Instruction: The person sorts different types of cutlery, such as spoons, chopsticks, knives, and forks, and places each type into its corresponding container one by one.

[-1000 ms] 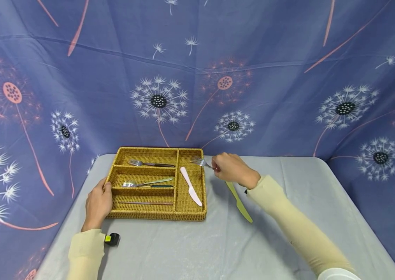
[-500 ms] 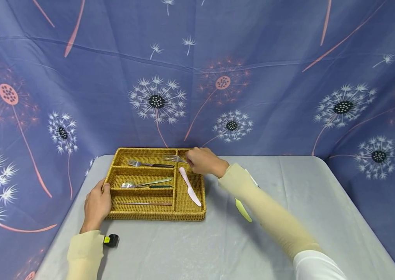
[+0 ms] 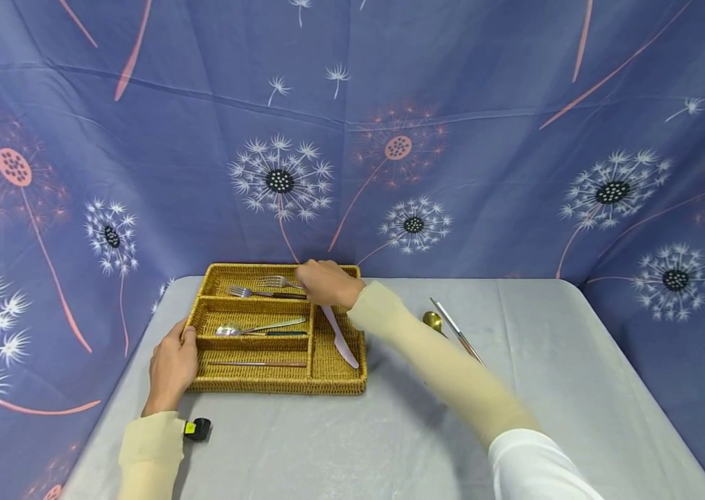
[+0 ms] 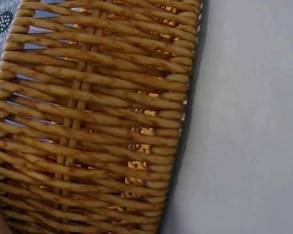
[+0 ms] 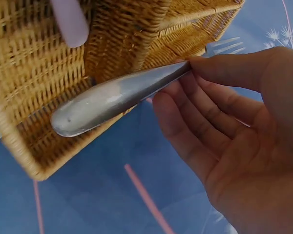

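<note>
My left hand (image 3: 173, 364) holds the left rim of a woven wicker cutlery tray (image 3: 277, 385); its outer wall (image 4: 93, 112) fills much of the left wrist view. With thumb and fingers, my right hand (image 3: 329, 283) pinches a silver fork (image 5: 117, 100) over the back of the tray, tines pointing left. In the back-left compartment lies a dark-handled fork (image 3: 274, 294). Spoons (image 3: 230, 330) occupy the middle compartment, and thin chopsticks (image 3: 258, 364) the front one. A pale pink knife (image 3: 342, 347) lies in the right compartment, its handle end partly behind my right hand.
On the grey tabletop (image 3: 352, 444), right of the tray, lie a gold spoon (image 3: 432, 320) and slim silver-and-brown chopsticks (image 3: 455, 328), partly behind my right forearm. A blue dandelion-print cloth (image 3: 483, 173) hangs close behind the tray.
My right hand has carried the fork leftward, from right of the tray to over the back-left compartment. The forearm now hides the green knife and uncovers the gold spoon. The left hand stays put.
</note>
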### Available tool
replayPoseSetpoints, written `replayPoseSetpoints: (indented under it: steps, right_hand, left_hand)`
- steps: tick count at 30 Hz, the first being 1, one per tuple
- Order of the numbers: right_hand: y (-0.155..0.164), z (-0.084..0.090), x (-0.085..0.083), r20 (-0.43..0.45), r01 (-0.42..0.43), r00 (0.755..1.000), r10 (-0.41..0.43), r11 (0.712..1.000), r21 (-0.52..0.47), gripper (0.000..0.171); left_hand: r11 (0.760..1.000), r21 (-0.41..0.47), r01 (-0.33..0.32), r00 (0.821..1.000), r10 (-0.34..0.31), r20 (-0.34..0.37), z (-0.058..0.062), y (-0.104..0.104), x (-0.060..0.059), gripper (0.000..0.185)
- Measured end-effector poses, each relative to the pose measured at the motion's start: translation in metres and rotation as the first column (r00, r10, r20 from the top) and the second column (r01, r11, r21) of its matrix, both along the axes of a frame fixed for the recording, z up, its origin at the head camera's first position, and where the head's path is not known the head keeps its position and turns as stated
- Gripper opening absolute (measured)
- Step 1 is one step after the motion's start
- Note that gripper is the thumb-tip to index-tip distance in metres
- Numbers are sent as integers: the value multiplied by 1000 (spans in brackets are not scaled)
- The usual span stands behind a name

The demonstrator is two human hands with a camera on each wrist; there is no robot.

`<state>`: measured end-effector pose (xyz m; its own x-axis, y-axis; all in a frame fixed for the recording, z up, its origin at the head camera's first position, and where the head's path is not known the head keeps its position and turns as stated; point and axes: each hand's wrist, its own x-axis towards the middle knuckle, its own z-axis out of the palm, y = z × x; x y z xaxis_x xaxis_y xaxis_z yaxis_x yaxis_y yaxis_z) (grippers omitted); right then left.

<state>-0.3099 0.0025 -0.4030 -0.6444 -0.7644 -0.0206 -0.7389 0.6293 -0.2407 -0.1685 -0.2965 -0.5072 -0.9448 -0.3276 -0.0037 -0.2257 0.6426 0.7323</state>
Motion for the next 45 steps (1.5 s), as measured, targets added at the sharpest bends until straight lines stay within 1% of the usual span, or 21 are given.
replayPoseSetpoints:
  steps: [4,11,19,25,31,34,40,45]
  right_hand:
    - [-17,-2,-5,-16,-4,1000,5,1000,19,52]
    - [-49,-8,-15,-68,-11,998,17,996,83,49]
    - [-79,-11,-22,-102,3,995,10,992,124,33]
    - [-94,-17,-25,-92,12,996,1,989,145,15]
    - [-106,-25,-26,-73,23,997,-13,990,142,16]
    - [-111,-28,-26,-72,33,997,-23,989,147,21]
    - [-112,-32,-26,-84,52,996,-37,982,184,14]
    - [-112,-38,-28,-66,50,997,-39,982,184,17]
  left_hand:
    - [1000,-5,-2,1000,2,-4,0,0,-1,64]
    - [1000,0,-4,1000,4,3,1,1,-1,64]
    - [1000,0,-4,1000,4,-7,0,1,-2,64]
    - [1000,-3,-7,1000,7,-5,0,0,-1,64]
    - [1000,-5,-10,1000,10,4,0,1,0,64]
    - [1000,-4,-11,1000,11,6,1,1,0,64]
    - [1000,-1,-11,1000,11,0,1,1,0,63]
    - [1000,0,-9,1000,9,7,1,1,0,64]
